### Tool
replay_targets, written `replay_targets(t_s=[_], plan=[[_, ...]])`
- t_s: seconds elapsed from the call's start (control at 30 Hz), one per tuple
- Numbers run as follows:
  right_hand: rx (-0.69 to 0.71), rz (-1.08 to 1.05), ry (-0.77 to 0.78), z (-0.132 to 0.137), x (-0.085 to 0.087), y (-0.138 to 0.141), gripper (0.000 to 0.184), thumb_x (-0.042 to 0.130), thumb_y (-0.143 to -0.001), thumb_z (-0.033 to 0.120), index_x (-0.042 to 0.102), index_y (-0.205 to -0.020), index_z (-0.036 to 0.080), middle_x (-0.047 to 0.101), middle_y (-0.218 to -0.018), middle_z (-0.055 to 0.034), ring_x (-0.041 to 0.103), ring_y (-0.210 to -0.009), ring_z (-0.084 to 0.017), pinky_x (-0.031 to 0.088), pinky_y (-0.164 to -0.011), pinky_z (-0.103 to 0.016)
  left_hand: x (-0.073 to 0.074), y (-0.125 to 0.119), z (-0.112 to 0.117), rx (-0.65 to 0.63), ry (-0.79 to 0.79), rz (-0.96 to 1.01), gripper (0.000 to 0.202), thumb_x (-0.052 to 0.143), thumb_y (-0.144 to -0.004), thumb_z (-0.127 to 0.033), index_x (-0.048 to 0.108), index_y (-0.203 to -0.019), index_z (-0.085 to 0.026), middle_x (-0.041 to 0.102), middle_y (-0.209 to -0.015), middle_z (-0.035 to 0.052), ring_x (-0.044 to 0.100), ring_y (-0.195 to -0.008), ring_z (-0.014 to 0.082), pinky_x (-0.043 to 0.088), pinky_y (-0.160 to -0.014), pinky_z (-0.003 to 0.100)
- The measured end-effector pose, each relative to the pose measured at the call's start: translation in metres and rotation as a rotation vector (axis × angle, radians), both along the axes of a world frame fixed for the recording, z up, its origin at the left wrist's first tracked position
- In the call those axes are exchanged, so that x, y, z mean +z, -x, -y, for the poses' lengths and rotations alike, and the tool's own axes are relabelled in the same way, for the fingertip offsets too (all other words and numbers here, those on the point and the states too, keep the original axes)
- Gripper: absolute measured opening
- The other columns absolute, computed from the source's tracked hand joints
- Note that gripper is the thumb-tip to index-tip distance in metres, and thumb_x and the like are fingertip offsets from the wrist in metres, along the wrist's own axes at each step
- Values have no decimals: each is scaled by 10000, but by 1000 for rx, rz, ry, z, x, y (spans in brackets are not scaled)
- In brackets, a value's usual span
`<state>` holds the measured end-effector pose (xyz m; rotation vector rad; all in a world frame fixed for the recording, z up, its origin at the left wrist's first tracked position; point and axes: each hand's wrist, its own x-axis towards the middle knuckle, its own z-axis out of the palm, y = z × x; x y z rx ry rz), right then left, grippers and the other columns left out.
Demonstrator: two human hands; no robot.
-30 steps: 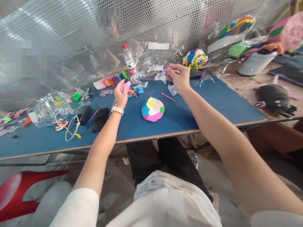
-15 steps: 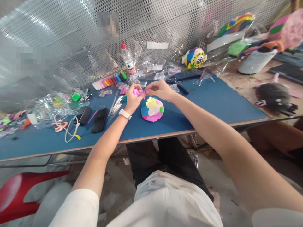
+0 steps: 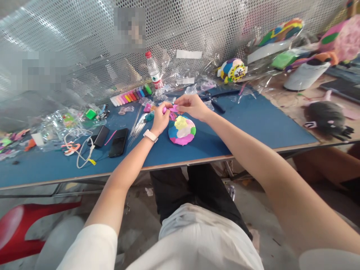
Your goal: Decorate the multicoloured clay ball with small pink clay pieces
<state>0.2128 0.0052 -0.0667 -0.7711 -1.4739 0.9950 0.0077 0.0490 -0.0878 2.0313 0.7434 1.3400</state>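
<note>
Pinched between both hands is a small lump of pink-purple modelling clay (image 3: 173, 108). My left hand (image 3: 162, 117), with a pale band at the wrist, closes its fingers on the lump's left part. From the right, my right hand (image 3: 191, 106) grips the other end between thumb and fingertips. Just below the hands, a round piece covered in patches of coloured clay (image 3: 183, 132) lies on the blue table (image 3: 213, 144). Its patches are yellow, white, blue, green, pink and magenta. My fingers partly hide the clay they hold.
Left of the hands lie a black phone (image 3: 118, 142), a white cable (image 3: 79, 162) and a row of coloured clay sticks (image 3: 131, 96). Behind stand a red-capped bottle (image 3: 153, 71) and a patchwork clay figure (image 3: 233, 70). Dark-handled pliers (image 3: 218, 106) lie right of the hands.
The clay between my hands looks bunched shorter than before, and my left fingers have shifted slightly to the right. The round clay-covered piece stays put on the table.
</note>
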Motion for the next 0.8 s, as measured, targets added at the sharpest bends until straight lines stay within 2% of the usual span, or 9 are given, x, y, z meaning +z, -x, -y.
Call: replay_targets(t_s=[0.1, 0.2, 0.27, 0.33, 0.43, 0.53, 0.63, 0.73, 0.8], plan=[[-18, -5, -30, -1, -1, 1, 414, 1033, -753, 456, 820, -1011, 212, 830, -882, -28, 765, -757, -192, 672, -680, -330, 5, -1, 5, -59, 175, 88, 94, 610, -1048, -293, 667, -1001, -235, 564, -743, -13, 526, -526, 108, 472, -493, 252], [-26, -6, -55, -1, 0, 0, 338, 1009, -778, 419, 832, -970, 205, 819, -875, -35, 770, -777, -198, 682, -709, -343, 12, 2, 11, -84, 218, 66, 101, 641, -1041, -326, 671, -991, -244, 490, -689, -39, 459, -515, 106, 363, -450, 233], [-18, -3, -68, -1, 0, -1, 314, 1000, -780, 401, 844, -961, 197, 820, -863, -44, 767, -769, -199, 688, -731, -355, 15, 4, 14, -76, 142, -6, 151, 682, -1044, -388, 694, -1017, -240, 494, -661, -48, 459, -531, 114, 369, -484, 242], [-15, 11, -72, -1, 0, -2, 319, 993, -777, 398, 858, -979, 191, 831, -873, -57, 767, -764, -203, 690, -744, -364, 18, 5, 17, -32, -6, -81, 247, 717, -1048, -473, 717, -1019, -228, 558, -674, -35, 504, -584, 124, 413, -560, 258], [-6, 68, -101, 0, -1, -3, 385, 986, -765, 404, 873, -1068, 196, 846, -914, -65, 775, -787, -219, 682, -736, -361, 18, 4, 17, 19, -126, -124, 403, 691, -1064, -595, 711, -941, -212, 638, -725, -2, 566, -654, 136, 441, -630, 273], [-29, 189, -236, 2, -1, -4, 407, 959, -765, 387, 881, -1126, 219, 849, -1020, -69, 781, -828, -228, 665, -745, -353, 15, 4, 16, -12, -59, -107, 482, 672, -1062, -661, 662, -886, -213, 667, -724, -1, 585, -609, 125, 448, -610, 269], [-129, 356, -383, 5, 1, -5, 302, 878, -851, 385, 896, -1112, 234, 839, -1061, -64, 748, -796, -203, 632, -758, -345, 15, 3, 18, -72, 28, -90, 529, 673, -1044, -710, 622, -860, -217, 673, -693, -11, 575, -515, 107, 429, -540, 260], [-214, 455, -425, 7, 5, -7, 263, 812, -928, 391, 899, -1115, 228, 845, -1006, -63, 732, -779, -204, 613, -784, -359, 19, 2, 24, -110, 95, -67, 540, 626, -1054, -746, 635, -914, -225, 668, -659, -23, 570, -445, 107, 387, -467, 256], [-265, 463, -409, 7, 7, -7, 244, 781, -960, 383, 895, -1095, 215, 851, -990, -74, 746, -801, -224, 612, -807, -378, 22, 2, 27, -111, 80, -47, 531, 604, -1069, -738, 661, -944, -225, 642, -620, -31, 616, -478, 125, 437, -501, 258]])
